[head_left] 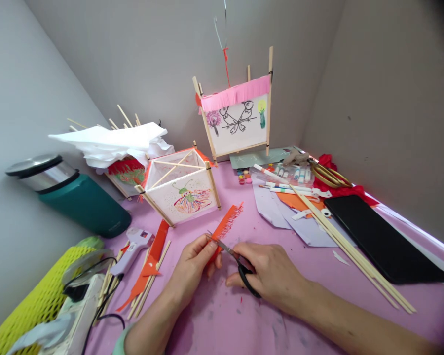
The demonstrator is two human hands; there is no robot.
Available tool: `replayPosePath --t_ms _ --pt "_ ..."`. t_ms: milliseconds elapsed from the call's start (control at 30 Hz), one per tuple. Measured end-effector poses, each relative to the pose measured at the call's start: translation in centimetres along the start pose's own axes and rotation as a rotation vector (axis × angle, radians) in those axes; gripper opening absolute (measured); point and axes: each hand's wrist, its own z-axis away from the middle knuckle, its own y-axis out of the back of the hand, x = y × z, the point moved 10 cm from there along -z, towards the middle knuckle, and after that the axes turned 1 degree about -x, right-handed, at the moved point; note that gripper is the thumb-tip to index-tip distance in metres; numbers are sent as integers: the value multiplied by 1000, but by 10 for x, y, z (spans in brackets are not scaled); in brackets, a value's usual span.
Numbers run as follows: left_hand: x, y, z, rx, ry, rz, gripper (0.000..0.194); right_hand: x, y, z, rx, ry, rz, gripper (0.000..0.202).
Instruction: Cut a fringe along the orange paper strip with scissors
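Observation:
My left hand [198, 259] pinches an orange paper strip [225, 222] near its lower end. Fine fringe cuts run along the strip's right edge, up to its far tip. In my right hand [268, 273] are black-handled scissors [247, 278], their blades lying across the strip beside my left fingertips. A lantern frame [192, 197] of sticks and white paper, with a coloured insect drawing, stands just beyond. Another stick lantern [240, 121] with pink fringe and a drawing of two birds hangs from a hook by a red string.
At left are a teal bottle [85, 202], a glue gun [133, 246], a power strip [77, 315] and orange scraps [153, 259]. At right lie wooden sticks [350, 251], a black phone [383, 236], markers [294, 190] and gold-handled scissors [329, 175]. White paper [122, 143] tops another lantern.

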Motion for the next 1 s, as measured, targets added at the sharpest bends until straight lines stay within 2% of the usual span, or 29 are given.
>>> replayPosePath --t_ms 1000 --pt "-1 1 1 2 33 30 26 2 -1 -2 7 26 -10 30"
